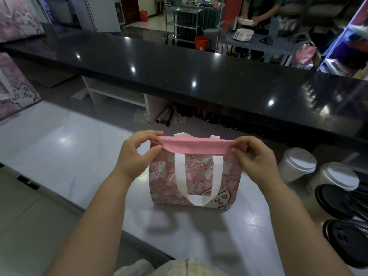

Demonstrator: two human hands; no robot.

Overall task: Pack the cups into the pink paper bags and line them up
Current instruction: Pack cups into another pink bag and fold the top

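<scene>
A pink paper bag with a cat print and white handles stands upright on the grey worktop in front of me. Its top edge is folded over into a plain pink strip. My left hand pinches the left end of that fold. My right hand pinches the right end. What the bag holds is hidden. Two white lidded cups stand to the right of the bag.
Black round lids or cups sit at the right edge. More pink cat-print bags stand at the far left. A long black counter runs behind the worktop. A person handles plates at a cart beyond it.
</scene>
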